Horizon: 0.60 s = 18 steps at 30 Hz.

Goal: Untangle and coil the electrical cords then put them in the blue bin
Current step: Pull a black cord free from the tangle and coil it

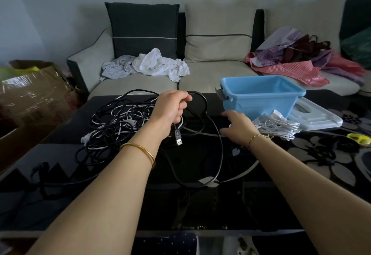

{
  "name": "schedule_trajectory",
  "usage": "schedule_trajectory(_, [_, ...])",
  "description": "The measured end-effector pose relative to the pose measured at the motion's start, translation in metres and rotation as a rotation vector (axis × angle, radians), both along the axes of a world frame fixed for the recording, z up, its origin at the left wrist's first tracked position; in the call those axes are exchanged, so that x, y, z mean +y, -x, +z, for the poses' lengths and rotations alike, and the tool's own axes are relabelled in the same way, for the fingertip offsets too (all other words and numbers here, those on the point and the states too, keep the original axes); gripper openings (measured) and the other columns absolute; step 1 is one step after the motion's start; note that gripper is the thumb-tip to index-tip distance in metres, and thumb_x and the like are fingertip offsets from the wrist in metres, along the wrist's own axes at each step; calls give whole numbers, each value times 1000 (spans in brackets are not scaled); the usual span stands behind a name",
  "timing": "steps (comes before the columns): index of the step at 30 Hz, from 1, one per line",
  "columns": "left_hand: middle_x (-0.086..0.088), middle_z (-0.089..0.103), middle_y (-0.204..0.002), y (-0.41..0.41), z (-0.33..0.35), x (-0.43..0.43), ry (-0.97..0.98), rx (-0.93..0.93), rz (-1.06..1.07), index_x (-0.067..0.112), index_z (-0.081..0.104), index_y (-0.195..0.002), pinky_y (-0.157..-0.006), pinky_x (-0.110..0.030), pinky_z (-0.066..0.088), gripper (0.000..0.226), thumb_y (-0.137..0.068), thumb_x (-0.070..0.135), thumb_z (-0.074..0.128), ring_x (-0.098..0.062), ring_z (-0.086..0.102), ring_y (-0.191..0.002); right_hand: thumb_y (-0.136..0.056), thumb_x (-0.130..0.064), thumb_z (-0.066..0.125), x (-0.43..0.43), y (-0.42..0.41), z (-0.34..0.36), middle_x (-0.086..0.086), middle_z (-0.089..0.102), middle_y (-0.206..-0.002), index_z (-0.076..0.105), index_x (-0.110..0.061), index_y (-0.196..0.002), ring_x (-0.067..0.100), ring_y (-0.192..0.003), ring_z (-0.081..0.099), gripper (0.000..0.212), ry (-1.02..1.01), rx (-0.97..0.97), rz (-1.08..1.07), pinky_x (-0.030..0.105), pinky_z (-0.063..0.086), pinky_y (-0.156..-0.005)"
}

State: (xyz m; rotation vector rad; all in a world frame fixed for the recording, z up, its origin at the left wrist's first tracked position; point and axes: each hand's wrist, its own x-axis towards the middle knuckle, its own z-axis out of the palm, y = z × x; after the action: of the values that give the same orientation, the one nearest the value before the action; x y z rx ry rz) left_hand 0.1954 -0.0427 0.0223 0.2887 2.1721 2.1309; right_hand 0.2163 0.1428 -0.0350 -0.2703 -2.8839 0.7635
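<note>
Electrical cords [120, 126], black and white tangled together, lie in a loose heap on the table just left of the grip, with some strands running up into it. The left hand [170, 108] is clenched round a black cord [200, 93]. Its loop arcs out to the right of the fist and drops back to the tabletop. More black loops trail from below the fist toward the person.

The pale sofa [216, 74] stands beyond the grip, along the table's far edge. Crumpled white clothes [160, 64] lie on its seat straight behind the fist, and a heap of red and purple fabric [297, 58] lies far off to the right. The glossy black table [200, 204] spreads under the grip and nearer than it. A cardboard box [30, 98] sits well to the left of the grip.

The blue bin [259, 98] stands upright on the table to the right of the grip, past the cord's loop. A clear lid [319, 120] lies flat on the side of the bin away from the fist.

The right hand [237, 128] rests palm down on the table to the right of the grip, just in front of the bin. Its fingers are loosely spread and released. A white bundle [277, 126] of coiled cords lies just beside that hand, on the side away from the grip. Yellow scissors [359, 138] lie on the table farthest right. A USB plug [179, 139] hangs just below the fist.
</note>
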Motion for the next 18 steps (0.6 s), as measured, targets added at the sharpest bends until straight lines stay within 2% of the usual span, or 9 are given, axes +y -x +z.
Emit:
schedule_trajectory(1, [5, 33, -51, -2, 3, 1, -50, -42, -33, 10, 55, -73, -35, -17, 13, 24, -94, 13, 45, -5, 20, -37, -82, -17, 65, -6, -2, 4, 11, 51, -132, 46, -16, -135, 26, -121, 50, 56, 77, 91, 51, 31, 39, -97])
schedule_trajectory(3, [7, 34, -48, -5, 8, 3, -139, -119, -104, 10, 53, -74, -34, -16, 11, 24, -95, 15, 43, -4, 20, -36, -84, -20, 66, -18, -4, 12, 2, 55, -126, 51, -19, -131, 17, -117, 51, 49, 289, 262, 124, 28, 40, -97])
schedule_trajectory(5, [8, 34, -47, -8, 11, 5, -212, -187, -170, 10, 53, -77, -33, -15, 12, 23, -96, 17, 43, -3, 21, -35, -88, -21, 62, -27, -6, 19, -7, 61, -107, 59, -18, -119, 7, -102, 55, 31, 479, 337, 152, 19, 43, -87])
schedule_trajectory(7, [9, 36, -48, -9, 14, 6, -277, -253, -229, 11, 54, -79, -34, -14, 13, 22, -97, 18, 43, -2, 25, -35, -91, -19, 57, -32, -7, 22, -5, 64, -92, 66, -13, -101, 3, -83, 56, 15, 556, 355, 154, 13, 43, -74])
schedule_trajectory(10, [9, 42, -51, -13, 15, 7, -313, -308, -308, 12, 57, -82, -42, -15, 25, 20, -97, 20, 45, -4, 35, -39, -92, -18, 52, -32, -4, 21, 5, 66, -84, 68, -9, -85, 2, -67, 52, 20, 676, 361, 110, 18, 42, -66])
schedule_trajectory(13, [7, 45, -49, -15, 12, 8, -232, -344, -356, 14, 57, -73, -64, -24, 41, 26, -94, 28, 50, -9, 49, -48, -93, -16, 48, -29, 0, 24, 8, 70, -87, 62, -14, -75, 10, -73, 55, 23, 840, 397, 52, 25, 43, -70])
schedule_trajectory(16, [7, 35, -42, -13, 11, 8, -270, -415, -407, 13, 56, -71, -77, -34, 49, 29, -93, 30, 50, -11, 49, -47, -95, -20, 46, -25, 2, 23, -1, 68, -79, 61, -18, -81, 12, -76, 58, 21, 929, 347, 25, 29, 43, -71])
schedule_trajectory(18, [6, 36, -46, -9, 12, 10, -425, -421, -450, 7, 61, -88, -71, -32, 54, 23, -94, 20, 43, -8, 42, -43, -97, -25, 44, -24, 4, 19, -4, 66, -74, 62, -17, -90, 13, -76, 59, 22, 956, 274, 24, 34, 46, -76])
